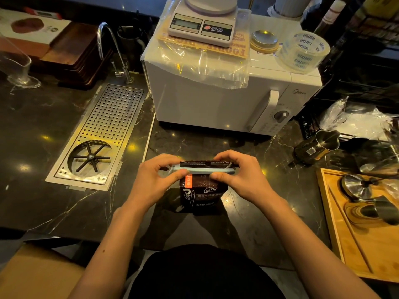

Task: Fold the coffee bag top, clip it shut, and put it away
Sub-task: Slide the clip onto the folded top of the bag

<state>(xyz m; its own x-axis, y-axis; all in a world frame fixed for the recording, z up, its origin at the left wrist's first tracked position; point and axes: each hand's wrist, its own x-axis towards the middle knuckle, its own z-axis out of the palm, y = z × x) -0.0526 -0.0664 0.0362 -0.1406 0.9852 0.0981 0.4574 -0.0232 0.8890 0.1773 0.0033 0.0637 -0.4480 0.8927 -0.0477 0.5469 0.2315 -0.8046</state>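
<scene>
The coffee bag [199, 194] stands upright on the dark worktop [54, 201], a pale clip [203, 170] lying across its folded top. Left hand [158, 180] and right hand [237, 175] pinch the clip's ends — each grip closed on it — before a white microwave [216, 100].

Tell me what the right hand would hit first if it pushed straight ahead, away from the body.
Likely the white microwave: the right hand, gripping the clip on the coffee bag, has bare counter ahead before it. Depth is uncertain.

Bare counter [54, 203] left of bag; microwave [216, 100] blocks behind, pitcher [317, 147] and wooden tray [345, 244] crowd right.
</scene>
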